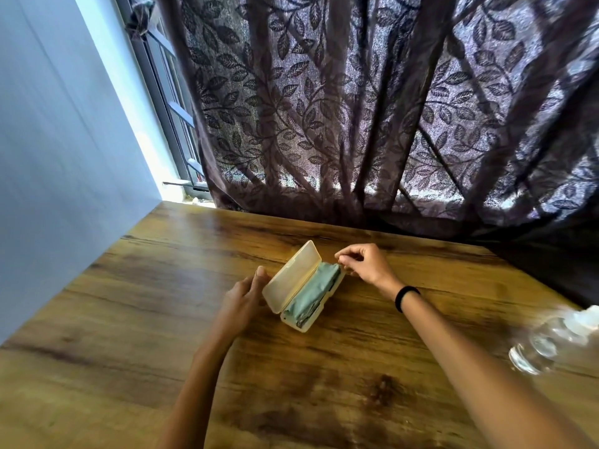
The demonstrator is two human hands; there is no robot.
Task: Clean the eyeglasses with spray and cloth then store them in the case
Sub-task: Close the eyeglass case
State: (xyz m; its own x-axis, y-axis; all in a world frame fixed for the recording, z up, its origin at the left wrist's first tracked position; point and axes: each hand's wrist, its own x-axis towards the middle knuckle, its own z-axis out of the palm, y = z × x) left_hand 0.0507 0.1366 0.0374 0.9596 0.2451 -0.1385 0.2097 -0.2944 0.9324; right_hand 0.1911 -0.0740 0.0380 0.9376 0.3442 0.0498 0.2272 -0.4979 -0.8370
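A cream plastic eyeglass case lies open in the middle of the wooden table, its lid tilted up to the left. A green cloth fills the tray, and dark eyeglass parts peek out from under it at the near end. My left hand rests against the outside of the lid, thumb at its far edge. My right hand hovers at the far end of the case, fingers pinched at the corner of the cloth. A clear spray bottle lies blurred at the right edge.
A dark leaf-patterned curtain hangs along the far edge of the table. A pale wall runs along the left side, with a window frame beside it. A black band circles my right wrist.
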